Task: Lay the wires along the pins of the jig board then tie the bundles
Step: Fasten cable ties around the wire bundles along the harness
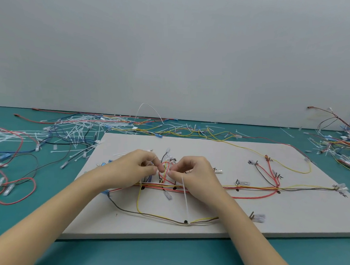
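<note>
Left hand (136, 167) pinching the cable tie's head end at the red wire loop (165, 172) on the jig board (205, 231); right hand (190, 172) pinches the cable tie (185, 195), tail trailing toward me (long axis near-vertical). Loop sits between both thumbs; next pull probably mine, rightward.

Single view, head-worn, wide-angle. Faces forward and down over the near edge of the teal worktop (173, 260); jig board (205, 227) close below centre, grey wall (174, 51) filling the upper half.
</note>
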### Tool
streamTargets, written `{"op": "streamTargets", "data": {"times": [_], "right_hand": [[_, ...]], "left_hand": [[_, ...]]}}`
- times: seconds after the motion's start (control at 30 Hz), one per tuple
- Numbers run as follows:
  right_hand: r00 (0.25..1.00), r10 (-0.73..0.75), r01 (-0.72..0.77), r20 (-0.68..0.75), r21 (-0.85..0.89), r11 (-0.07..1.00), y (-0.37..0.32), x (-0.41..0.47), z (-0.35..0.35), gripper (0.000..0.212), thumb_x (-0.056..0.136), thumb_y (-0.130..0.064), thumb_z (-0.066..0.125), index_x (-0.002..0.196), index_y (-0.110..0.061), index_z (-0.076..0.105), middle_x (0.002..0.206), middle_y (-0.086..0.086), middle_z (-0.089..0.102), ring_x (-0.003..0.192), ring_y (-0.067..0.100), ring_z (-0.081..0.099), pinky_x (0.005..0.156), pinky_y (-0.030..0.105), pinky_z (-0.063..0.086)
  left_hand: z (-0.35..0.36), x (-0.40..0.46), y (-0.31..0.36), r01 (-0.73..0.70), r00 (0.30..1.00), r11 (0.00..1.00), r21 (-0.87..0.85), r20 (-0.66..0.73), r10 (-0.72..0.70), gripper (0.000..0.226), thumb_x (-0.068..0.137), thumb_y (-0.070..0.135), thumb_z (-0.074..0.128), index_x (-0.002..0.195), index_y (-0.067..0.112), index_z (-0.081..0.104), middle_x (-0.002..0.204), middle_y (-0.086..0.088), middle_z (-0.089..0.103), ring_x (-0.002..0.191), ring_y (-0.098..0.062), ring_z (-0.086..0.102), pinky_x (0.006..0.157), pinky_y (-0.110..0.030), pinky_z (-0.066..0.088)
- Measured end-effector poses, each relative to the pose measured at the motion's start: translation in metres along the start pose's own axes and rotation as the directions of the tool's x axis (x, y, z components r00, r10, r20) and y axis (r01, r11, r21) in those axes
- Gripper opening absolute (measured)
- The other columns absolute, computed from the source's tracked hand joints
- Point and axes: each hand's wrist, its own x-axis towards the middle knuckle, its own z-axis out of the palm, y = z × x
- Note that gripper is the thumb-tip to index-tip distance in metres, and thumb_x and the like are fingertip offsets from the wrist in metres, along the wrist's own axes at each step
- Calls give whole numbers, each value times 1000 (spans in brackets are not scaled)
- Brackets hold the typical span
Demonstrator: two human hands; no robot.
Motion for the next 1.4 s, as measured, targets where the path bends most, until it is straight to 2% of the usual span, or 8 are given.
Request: {"op": "streamTargets", "data": {"times": [0.2,0.4,0.53,0.7,0.8,1.1,1.23,1.4], "right_hand": [[1000,13,-12,9,-43,999,1,-1,5,9,79,-18,75,73,-14,71,77,0,72,80,18,66,77,31,50],[998,54,-54,28,26,998,-1,-1,6,15,81,-21,76,68,-21,66,80,1,74,87,21,68,87,41,52],[997,81,-82,13,26,996,-2,0,9,16,82,-27,75,70,-22,64,80,-1,73,92,23,65,95,48,46],[989,120,-127,81,89,988,-5,-2,7,16,85,-31,72,75,-22,64,83,1,72,90,21,65,96,48,46],[986,147,-155,84,105,982,-7,-2,9,16,86,-32,71,75,-22,63,83,0,70,89,20,64,96,44,46],[983,158,-160,95,15,987,-11,-1,13,20,89,-34,65,73,-25,58,80,-9,62,95,18,58,104,47,37],[981,153,-173,119,181,968,-10,-3,8,13,89,-28,69,80,-21,62,93,3,71,95,18,63,97,37,43],[987,128,-151,94,307,940,-10,-1,5,15,91,-17,66,77,-16,61,74,1,57,64,7,49,53,9,35]], "left_hand": [[7,0,-3,48,998,999,-19,-47,-49,19,92,11,61,92,21,77,79,0,74,73,-15,57,75,-40,49],[15,3,-10,36,992,999,34,-119,-32,26,96,9,54,103,23,75,53,15,57,48,3,48,50,-12,33],[22,0,-8,3,981,978,208,-191,38,37,96,5,45,115,26,69,79,11,51,73,-1,50,60,-15,33],[28,0,2,3,988,807,591,-127,89,58,88,-4,40,125,34,62,86,2,36,91,-22,37,71,-33,29],[39,-4,11,23,986,617,787,-120,116,41,85,2,42,116,22,59,102,-2,39,105,-25,39,76,-31,28],[51,-7,14,79,983,541,837,-156,99,33,86,5,44,116,15,54,115,-6,41,114,-26,38,88,-32,33],[53,-7,13,98,980,533,841,-175,95,38,88,8,44,125,15,49,116,-7,40,114,-27,37,90,-33,32],[58,-10,14,119,968,537,835,-218,124,40,93,11,41,133,13,41,116,-7,39,114,-28,36,90,-33,32]]}}
